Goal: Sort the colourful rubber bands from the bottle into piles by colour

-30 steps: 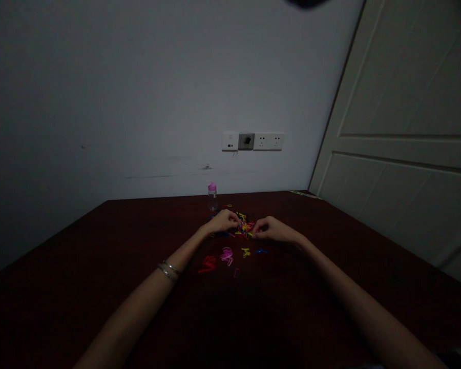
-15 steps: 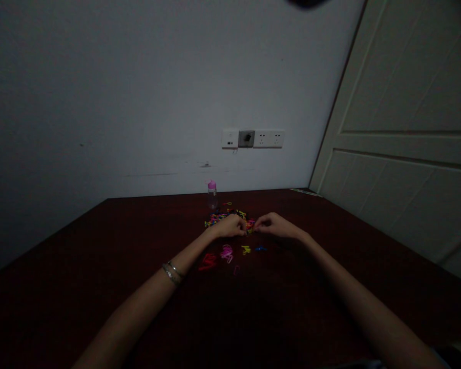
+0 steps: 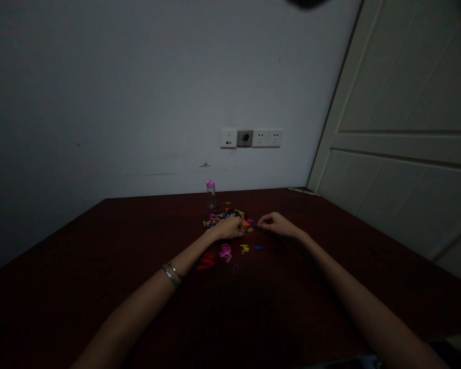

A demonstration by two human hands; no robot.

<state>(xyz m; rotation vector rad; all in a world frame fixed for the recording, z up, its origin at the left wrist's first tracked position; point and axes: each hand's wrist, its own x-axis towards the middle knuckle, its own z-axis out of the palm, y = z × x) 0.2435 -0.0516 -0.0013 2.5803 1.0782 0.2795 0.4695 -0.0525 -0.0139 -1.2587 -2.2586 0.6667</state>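
On the dark red table (image 3: 146, 220), I have both hands at the pile (image 3: 214, 219) of small coloured pieces, which lies near the wall (image 3: 157, 102). My left hand (image 3: 230, 227) is over its near side, fingers curled inward — from my end I cannot tell whether they grip a piece. My right hand (image 3: 277, 224) is just beside its right edge, thumb and fingertips drawn close together, but I cannot tell if anything is pinched between them. Nearer to me than the pile lie, from left to right, the red group (image 3: 206, 261), the pink group (image 3: 225, 251), the yellow group (image 3: 245, 248) and the blue group (image 3: 259, 247), with one loose piece (image 3: 235, 268) in front of them. Behind the pile, the bottle (image 3: 211, 197) stands upright — clear, with a pink cap
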